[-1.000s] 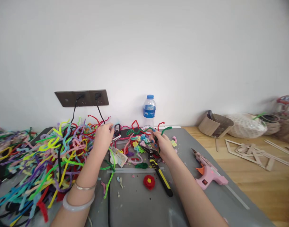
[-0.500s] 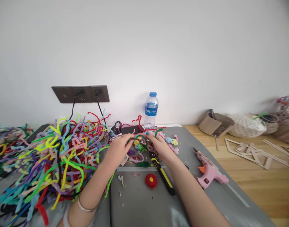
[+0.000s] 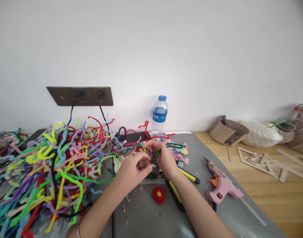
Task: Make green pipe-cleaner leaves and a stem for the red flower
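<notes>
Over the middle of the grey mat, my right hand point(image 3: 167, 160) is closed round dark green pipe cleaners point(image 3: 174, 145), whose looped ends stick out to the right past the thumb. My left hand point(image 3: 135, 167) meets it from the left, fingers bent, its thumb and fingertips at the green stems between the hands. Part of the green stems is hidden by the fingers. Below the hands lies a red pipe-cleaner flower point(image 3: 158, 195) with a yellow centre. Pliers with black and yellow handles point(image 3: 176, 193) lie spread under my right wrist.
A tangled heap of coloured pipe cleaners point(image 3: 64, 165) covers the left side. A pink glue gun point(image 3: 223, 188) lies at the right on the mat point(image 3: 138, 218). Behind the hands stand a water bottle point(image 3: 159, 115) and small pastel flowers point(image 3: 182, 155). Wooden strips point(image 3: 262, 160) lie far right.
My hands have come together and nearer to me, with the green pipe cleaners now gathered in the right hand. The pliers' second handle now shows. The view has shifted slightly.
</notes>
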`<state>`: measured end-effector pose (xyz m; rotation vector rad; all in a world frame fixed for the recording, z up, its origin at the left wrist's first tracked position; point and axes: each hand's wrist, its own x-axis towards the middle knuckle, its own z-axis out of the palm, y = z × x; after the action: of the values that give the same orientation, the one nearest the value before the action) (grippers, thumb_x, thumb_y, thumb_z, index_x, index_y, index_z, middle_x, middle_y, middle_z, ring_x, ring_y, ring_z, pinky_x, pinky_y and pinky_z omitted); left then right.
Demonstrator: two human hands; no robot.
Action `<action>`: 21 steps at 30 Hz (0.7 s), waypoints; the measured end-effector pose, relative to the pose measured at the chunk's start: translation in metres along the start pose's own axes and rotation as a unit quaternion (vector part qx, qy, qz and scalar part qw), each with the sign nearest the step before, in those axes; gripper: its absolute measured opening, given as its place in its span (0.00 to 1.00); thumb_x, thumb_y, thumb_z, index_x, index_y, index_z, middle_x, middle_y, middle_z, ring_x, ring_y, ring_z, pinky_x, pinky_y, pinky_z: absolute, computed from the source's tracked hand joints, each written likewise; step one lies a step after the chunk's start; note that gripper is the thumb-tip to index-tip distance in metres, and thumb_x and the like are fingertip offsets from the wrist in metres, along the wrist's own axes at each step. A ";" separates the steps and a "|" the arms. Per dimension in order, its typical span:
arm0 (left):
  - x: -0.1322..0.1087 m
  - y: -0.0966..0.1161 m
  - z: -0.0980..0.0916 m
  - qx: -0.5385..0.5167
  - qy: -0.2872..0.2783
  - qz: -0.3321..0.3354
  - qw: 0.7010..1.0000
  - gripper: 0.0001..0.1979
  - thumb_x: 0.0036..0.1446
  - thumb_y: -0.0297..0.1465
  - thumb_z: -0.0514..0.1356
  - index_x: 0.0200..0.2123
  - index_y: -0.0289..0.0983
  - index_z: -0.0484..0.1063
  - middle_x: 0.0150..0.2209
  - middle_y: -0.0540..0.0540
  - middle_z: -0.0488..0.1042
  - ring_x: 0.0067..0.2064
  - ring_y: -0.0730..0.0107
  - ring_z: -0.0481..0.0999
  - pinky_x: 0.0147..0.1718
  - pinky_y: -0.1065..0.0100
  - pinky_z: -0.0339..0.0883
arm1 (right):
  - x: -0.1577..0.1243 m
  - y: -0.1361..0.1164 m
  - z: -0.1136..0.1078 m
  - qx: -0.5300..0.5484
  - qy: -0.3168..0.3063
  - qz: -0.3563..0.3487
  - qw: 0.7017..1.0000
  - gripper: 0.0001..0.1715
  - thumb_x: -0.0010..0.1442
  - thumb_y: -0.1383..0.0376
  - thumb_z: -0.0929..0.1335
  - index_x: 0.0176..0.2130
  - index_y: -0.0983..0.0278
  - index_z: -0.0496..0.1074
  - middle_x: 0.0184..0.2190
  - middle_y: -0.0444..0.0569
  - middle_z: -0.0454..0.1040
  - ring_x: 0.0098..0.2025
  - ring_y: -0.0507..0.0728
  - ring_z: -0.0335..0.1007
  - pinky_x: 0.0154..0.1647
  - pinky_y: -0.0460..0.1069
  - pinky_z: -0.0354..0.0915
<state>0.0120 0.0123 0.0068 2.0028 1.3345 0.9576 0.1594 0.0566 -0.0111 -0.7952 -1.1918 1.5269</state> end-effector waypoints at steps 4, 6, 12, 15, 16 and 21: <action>0.000 0.000 0.005 -0.027 0.024 -0.045 0.998 0.01 0.54 0.29 0.61 0.32 0.39 0.70 0.29 0.52 0.74 0.27 0.71 0.68 0.29 0.69 0.59 | -0.003 0.001 0.008 0.090 -0.041 -0.006 0.995 0.35 0.64 0.39 0.61 0.39 0.62 0.80 0.34 0.50 0.74 0.34 0.57 0.69 0.31 0.50 0.65; 0.001 -0.003 0.003 -0.031 0.054 -0.053 0.997 0.03 0.53 0.29 0.61 0.31 0.39 0.69 0.28 0.53 0.72 0.26 0.71 0.66 0.28 0.70 0.58 | -0.003 0.001 0.009 0.103 -0.052 -0.013 0.993 0.34 0.65 0.40 0.61 0.40 0.62 0.81 0.38 0.51 0.77 0.40 0.60 0.72 0.42 0.53 0.68; 0.004 -0.015 -0.003 -0.075 0.117 -0.022 0.990 0.07 0.53 0.30 0.61 0.37 0.39 0.71 0.28 0.54 0.67 0.26 0.72 0.66 0.27 0.71 0.60 | -0.001 0.002 0.005 0.093 -0.070 -0.022 0.993 0.35 0.66 0.40 0.59 0.44 0.61 0.82 0.48 0.54 0.80 0.53 0.66 0.71 0.56 0.59 0.62; 0.006 -0.020 -0.002 -0.096 0.115 -0.016 0.989 0.10 0.55 0.28 0.60 0.42 0.39 0.72 0.32 0.51 0.71 0.27 0.72 0.68 0.28 0.71 0.63 | -0.001 0.003 0.002 0.071 -0.072 -0.021 0.995 0.36 0.66 0.40 0.58 0.44 0.61 0.82 0.48 0.54 0.79 0.53 0.66 0.70 0.56 0.59 0.62; 0.006 -0.021 -0.002 -0.093 0.116 -0.011 0.989 0.09 0.55 0.27 0.60 0.41 0.39 0.72 0.33 0.51 0.72 0.27 0.72 0.69 0.28 0.71 0.63 | -0.001 0.003 0.001 0.062 -0.073 -0.022 0.995 0.36 0.67 0.40 0.58 0.44 0.61 0.82 0.47 0.54 0.79 0.52 0.66 0.70 0.56 0.59 0.62; 0.005 -0.023 -0.001 -0.072 0.130 0.043 0.988 0.04 0.55 0.25 0.59 0.32 0.39 0.74 0.30 0.51 0.74 0.27 0.73 0.70 0.28 0.72 0.61 | -0.001 0.006 -0.004 0.007 -0.057 -0.027 0.998 0.35 0.67 0.41 0.57 0.47 0.60 0.80 0.44 0.53 0.78 0.50 0.64 0.69 0.58 0.58 0.60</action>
<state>-0.0004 0.0249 -0.0084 1.8874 1.2782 1.3536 0.1612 0.0569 -0.0178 -0.6689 -1.2735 1.5515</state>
